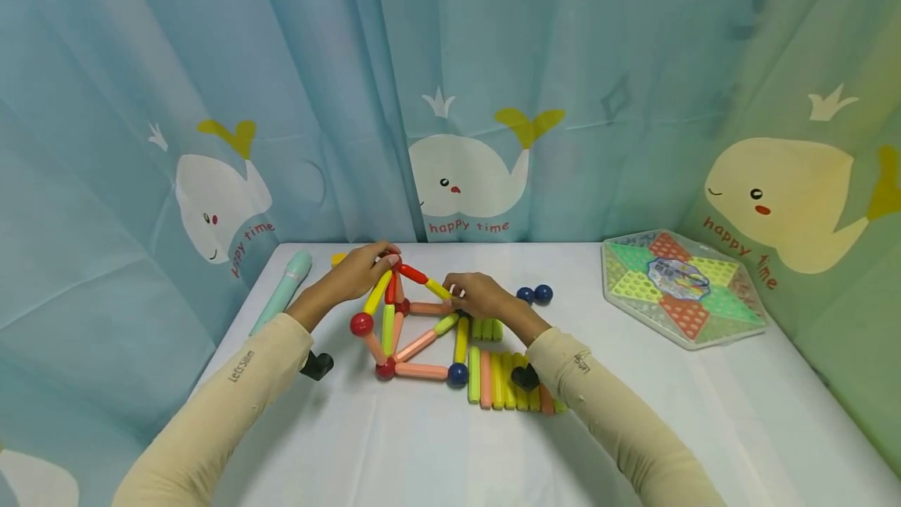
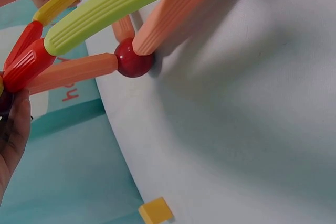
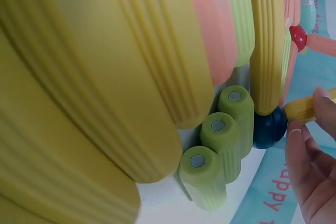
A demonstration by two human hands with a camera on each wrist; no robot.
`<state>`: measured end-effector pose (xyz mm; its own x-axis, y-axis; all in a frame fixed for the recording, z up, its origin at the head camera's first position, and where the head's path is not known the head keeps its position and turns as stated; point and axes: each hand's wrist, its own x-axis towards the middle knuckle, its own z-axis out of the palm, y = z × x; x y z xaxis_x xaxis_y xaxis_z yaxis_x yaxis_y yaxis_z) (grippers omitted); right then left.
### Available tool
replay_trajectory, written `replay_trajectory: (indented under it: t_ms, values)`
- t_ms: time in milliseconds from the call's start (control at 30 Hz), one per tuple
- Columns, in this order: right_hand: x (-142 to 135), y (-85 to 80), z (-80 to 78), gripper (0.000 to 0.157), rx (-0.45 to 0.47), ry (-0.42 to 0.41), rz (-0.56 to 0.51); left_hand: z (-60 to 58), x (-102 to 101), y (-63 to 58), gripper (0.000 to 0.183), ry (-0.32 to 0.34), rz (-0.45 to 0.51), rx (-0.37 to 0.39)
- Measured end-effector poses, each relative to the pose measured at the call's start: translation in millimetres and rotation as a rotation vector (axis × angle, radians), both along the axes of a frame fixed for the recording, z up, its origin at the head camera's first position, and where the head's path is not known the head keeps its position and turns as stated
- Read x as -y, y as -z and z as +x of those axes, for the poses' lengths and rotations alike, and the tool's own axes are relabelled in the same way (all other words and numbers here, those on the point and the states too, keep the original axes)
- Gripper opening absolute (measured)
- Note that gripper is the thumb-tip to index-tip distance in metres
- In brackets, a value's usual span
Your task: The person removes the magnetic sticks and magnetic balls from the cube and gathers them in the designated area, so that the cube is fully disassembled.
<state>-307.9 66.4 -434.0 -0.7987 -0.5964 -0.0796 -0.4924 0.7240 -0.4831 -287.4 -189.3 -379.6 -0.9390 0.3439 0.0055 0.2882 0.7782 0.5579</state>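
Observation:
A frame of magnetic rods and balls stands on the table, with a salmon rod [image 1: 421, 371] along its front between a red ball [image 1: 385, 368] and a blue ball [image 1: 457, 375]. At its peak, my left hand [image 1: 362, 268] grips the top red ball [image 1: 396, 261], where red rods [image 2: 32, 65] and a salmon rod [image 2: 73, 73] meet. My right hand [image 1: 480, 295] pinches a yellow rod [image 3: 300, 109] between thumb and fingers. That rod's lower end meets a dark blue ball [image 3: 270, 127] at the back right corner, mostly hidden by the hand in the head view.
Loose rods [image 1: 497, 382] lie in a row at front right, with short green rods [image 1: 488, 329] behind them. Two blue balls [image 1: 535, 294] sit farther right. A Chinese checkers board [image 1: 683, 288], a mint-green tube [image 1: 285, 288] and a yellow block [image 2: 156, 211] are around the edges.

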Motion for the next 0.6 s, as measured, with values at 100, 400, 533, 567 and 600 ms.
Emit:
replay_trajectory:
  t_ms: [100, 400, 533, 567, 600]
  values:
    - [-1.6, 0.4, -0.1, 0.016, 0.004, -0.016, 0.0, 1.0, -0.3, -0.2, 0.035, 0.004, 0.002, -0.01]
    - [-3.8, -0.1, -1.4, 0.018, 0.024, -0.049, 0.017, -0.7, -0.6, 0.5, 0.036, 0.007, 0.002, -0.007]
    - [-3.2, 0.5, -2.4, 0.018, 0.039, -0.035, 0.022, -2.0, -0.5, 1.1, 0.036, 0.003, -0.002, 0.0]
    - [-3.0, 0.8, -2.7, 0.018, 0.044, -0.033, 0.023, -2.2, -0.4, 1.3, 0.036, 0.002, -0.001, 0.002]
    - [-2.9, 1.0, -3.0, 0.017, 0.049, -0.032, 0.025, -2.3, -0.2, 1.3, 0.036, 0.001, -0.001, 0.004]
